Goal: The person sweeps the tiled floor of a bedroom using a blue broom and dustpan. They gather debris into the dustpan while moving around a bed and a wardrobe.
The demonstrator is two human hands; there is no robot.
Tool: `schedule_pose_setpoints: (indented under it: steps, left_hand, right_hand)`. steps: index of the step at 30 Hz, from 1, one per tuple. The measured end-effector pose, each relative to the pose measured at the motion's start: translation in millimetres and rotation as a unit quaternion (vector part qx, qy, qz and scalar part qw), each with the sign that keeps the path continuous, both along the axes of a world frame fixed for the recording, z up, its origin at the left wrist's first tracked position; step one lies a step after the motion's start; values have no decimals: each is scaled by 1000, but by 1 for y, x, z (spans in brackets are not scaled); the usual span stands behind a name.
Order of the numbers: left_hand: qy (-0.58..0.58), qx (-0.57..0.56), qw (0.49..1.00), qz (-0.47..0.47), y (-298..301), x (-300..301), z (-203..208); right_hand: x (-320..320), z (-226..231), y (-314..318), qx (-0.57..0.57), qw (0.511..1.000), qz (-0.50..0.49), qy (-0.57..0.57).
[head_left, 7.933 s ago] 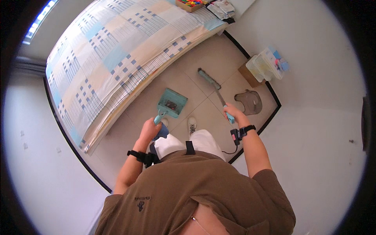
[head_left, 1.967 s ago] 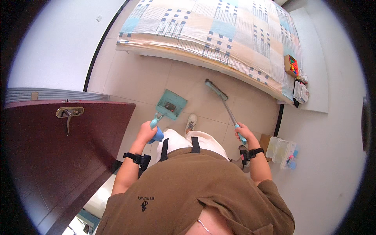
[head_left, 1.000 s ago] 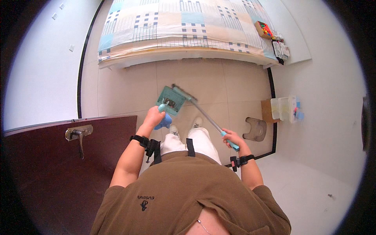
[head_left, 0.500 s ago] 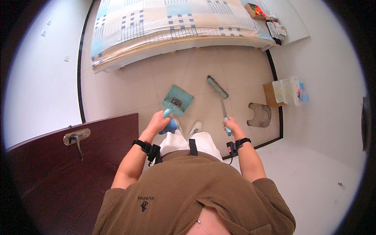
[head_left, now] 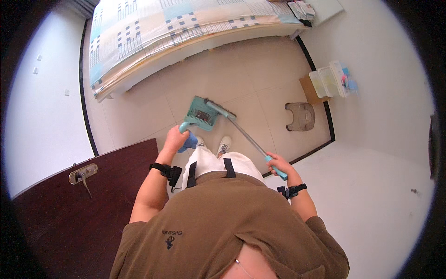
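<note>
My left hand [head_left: 177,138] is closed round the teal handle of a dustpan [head_left: 197,120], whose pan rests on the floor ahead of my feet. Inside the pan lies something dark, too small to make out. A blue cloth [head_left: 189,142] hangs at the same hand, partly hidden by it. With my right hand [head_left: 278,162] I grip the teal end of a broom [head_left: 246,133] with a grey metal shaft. The broom's head, dark-bristled, lies slantwise across the right edge of the dustpan.
A bed [head_left: 186,46] with a patterned sheet spans the far side. At the right wall are a low brown stool [head_left: 301,117], a cardboard box [head_left: 311,89] and clear plastic drawers [head_left: 327,80]. A dark wooden door [head_left: 107,186] with a metal handle stands at my left.
The broom head has swung left from the floor onto the dustpan's edge, while my right hand moved slightly right and nearer me. The view has shifted and turned a little.
</note>
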State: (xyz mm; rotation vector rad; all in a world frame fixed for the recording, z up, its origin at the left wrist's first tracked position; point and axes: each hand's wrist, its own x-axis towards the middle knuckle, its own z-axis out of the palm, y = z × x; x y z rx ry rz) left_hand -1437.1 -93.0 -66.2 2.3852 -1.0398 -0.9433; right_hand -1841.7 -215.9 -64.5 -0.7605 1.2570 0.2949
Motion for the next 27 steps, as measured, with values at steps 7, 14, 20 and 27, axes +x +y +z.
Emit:
schedule_pose_setpoints:
  steps: [7, 14, 20, 27]
  left_hand:
    - [3, -1, 1000, 10, -4, 4, -10]
    - [-20, -4, 1000, -17, -7, 0, -4]
    - [1, 15, 997, -81, -1, 13, -6]
    - [61, 13, 991, -119, 19, 19, 12]
  right_hand:
    - [-51, -11, 2, -42, 991, -123, 21]
    - [-60, -42, -10, -67, 945, -319, 10]
    - [-21, -94, 0, -89, 952, -293, -11]
    - [51, -77, 50, -122, 990, -59, 35]
